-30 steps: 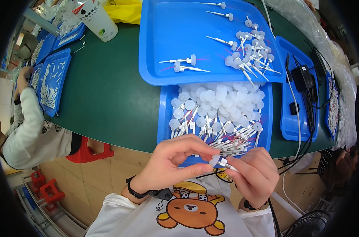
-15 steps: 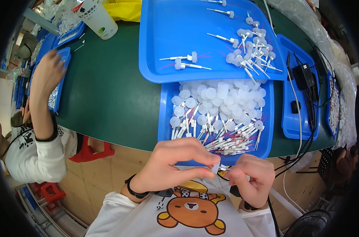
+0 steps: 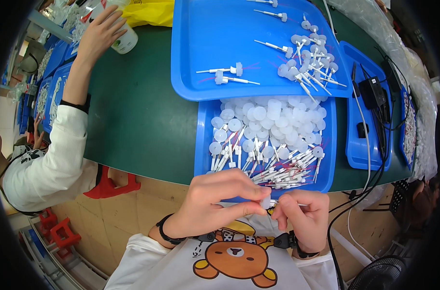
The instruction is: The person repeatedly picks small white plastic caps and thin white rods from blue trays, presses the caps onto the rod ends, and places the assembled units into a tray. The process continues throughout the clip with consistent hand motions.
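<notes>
Over the near edge of the lower tray, my left hand [image 3: 217, 195] pinches a translucent white plastic disc [image 3: 265, 201] between thumb and fingers. My right hand [image 3: 304, 212] is closed on a thin white wired stick [image 3: 274, 203], whose end meets the disc; the fingers partly hide it. Just beyond lies the lower blue tray [image 3: 330, 166], with a heap of loose discs [image 3: 278, 121] at its back and white sticks with red wires [image 3: 290, 174] in front. An upper blue tray [image 3: 220, 29] overlaps its far side, holding several sticks with discs fitted [image 3: 316, 63].
On the right, a narrow blue tray [image 3: 357, 150] holds a black adapter [image 3: 373, 92] and cables. A co-worker's hand [image 3: 101, 36] reaches over a white cup [image 3: 128, 41] at far left. A yellow bag [image 3: 152, 12] lies behind the green table [image 3: 133, 111].
My right hand has turned and shifted slightly left, its fingers closer around the stick by the disc. The co-worker's arm has swung up and right from a side tray to the cup.
</notes>
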Available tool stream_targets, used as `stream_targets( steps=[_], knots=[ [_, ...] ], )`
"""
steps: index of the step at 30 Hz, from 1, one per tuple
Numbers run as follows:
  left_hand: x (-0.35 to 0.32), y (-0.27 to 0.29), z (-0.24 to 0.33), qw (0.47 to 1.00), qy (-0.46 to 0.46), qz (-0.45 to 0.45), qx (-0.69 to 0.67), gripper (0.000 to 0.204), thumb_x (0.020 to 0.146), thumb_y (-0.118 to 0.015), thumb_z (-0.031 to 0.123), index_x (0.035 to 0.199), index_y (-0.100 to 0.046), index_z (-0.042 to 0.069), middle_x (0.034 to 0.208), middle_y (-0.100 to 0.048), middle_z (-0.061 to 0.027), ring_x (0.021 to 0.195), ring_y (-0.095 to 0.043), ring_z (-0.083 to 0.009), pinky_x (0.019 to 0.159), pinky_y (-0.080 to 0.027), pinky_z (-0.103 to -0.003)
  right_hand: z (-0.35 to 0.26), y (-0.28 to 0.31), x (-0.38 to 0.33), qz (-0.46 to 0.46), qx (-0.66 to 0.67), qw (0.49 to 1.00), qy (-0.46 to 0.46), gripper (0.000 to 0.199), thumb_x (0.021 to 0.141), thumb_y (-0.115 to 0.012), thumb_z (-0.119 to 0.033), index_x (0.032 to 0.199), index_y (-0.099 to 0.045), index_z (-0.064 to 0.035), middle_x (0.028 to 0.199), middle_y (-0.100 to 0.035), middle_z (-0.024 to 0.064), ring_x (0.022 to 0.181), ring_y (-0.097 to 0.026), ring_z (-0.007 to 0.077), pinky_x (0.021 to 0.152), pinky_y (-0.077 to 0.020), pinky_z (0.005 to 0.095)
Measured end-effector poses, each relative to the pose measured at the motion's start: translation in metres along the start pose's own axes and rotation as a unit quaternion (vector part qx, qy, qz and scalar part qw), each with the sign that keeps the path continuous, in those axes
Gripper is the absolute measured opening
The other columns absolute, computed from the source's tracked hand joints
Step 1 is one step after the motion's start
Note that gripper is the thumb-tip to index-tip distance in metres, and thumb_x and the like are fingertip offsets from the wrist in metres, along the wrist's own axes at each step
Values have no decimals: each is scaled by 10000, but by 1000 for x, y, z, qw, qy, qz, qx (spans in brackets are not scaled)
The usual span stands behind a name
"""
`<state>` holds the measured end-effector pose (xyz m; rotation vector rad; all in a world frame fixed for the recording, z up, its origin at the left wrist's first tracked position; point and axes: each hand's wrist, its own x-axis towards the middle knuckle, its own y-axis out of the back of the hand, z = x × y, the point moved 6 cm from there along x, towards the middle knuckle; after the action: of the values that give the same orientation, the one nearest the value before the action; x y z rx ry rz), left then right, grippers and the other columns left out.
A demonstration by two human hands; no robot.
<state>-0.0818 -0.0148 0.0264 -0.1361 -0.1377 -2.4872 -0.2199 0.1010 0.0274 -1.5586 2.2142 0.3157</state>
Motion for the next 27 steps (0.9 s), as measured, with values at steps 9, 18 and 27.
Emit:
stream_targets(
  steps=[9,18,27],
  knots=[
    [-1,13,-10,998,-1,56,35,320,801,-823,37,1109,-741,13,983,-722,-111,902,-696,-224,781,-549,-314,-4,6,2,29,-98,993,66,292,1033,-528,-104,784,-577,40,722,-614,65,628,-554,115,568,-415,276],
    [-6,32,-12,992,-8,97,80,294,821,-784,11,1109,-725,17,1054,-711,-114,955,-694,-230,812,-547,-327,-36,1,12,7,-170,978,120,232,969,-572,-62,758,-603,29,660,-633,73,609,-584,143,587,-445,283],
    [-12,55,-11,974,12,161,160,196,830,-717,-37,1024,-719,-7,1031,-724,-123,986,-678,-237,865,-518,-326,-78,11,21,168,-113,938,282,94,959,-596,-26,1020,-633,33,854,-706,124,733,-635,142,705,-500,273]
  ],
)
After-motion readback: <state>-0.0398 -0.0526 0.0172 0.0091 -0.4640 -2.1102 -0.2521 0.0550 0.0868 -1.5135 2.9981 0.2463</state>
